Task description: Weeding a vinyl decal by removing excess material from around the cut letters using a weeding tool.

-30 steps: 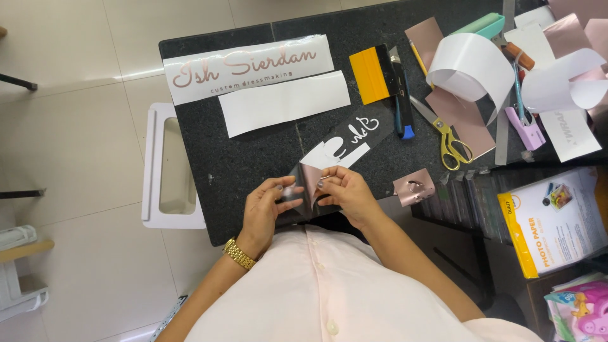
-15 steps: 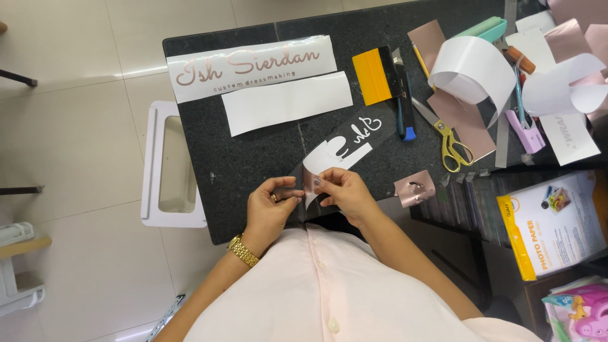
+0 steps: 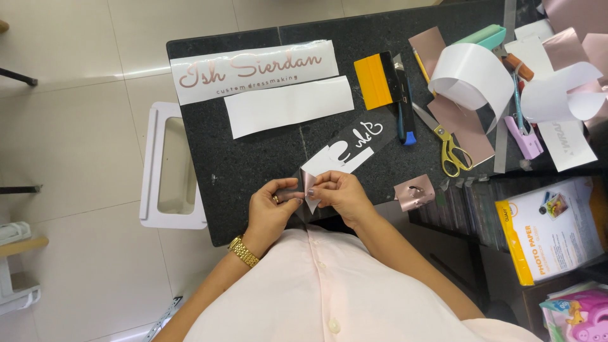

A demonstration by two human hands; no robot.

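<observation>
Rose-gold vinyl on a dark backing strip (image 3: 345, 149) is held just below the middle of the frame, at the near edge of the black stone table (image 3: 253, 161). Its lower end is pinched between both hands: the left hand (image 3: 271, 209) grips it from the left and the right hand (image 3: 339, 193) from the right, fingertips closed on the folded corner and nearly touching each other. From the fingers the strip's long axis runs up and to the right, toward the blue-tipped knife (image 3: 403, 101) and the yellow squeegee (image 3: 373, 81). Neither hand is clearly nearer; both meet at the same end.

A blank white sheet (image 3: 288, 106) and a lettered white strip (image 3: 253, 69) lie above, well apart from the hands. Yellow-handled scissors (image 3: 446, 142) lie to the right, and a small crumpled rose-gold scrap (image 3: 415, 192) sits near the right hand. Nothing lies between the fingers and the strip's far end.
</observation>
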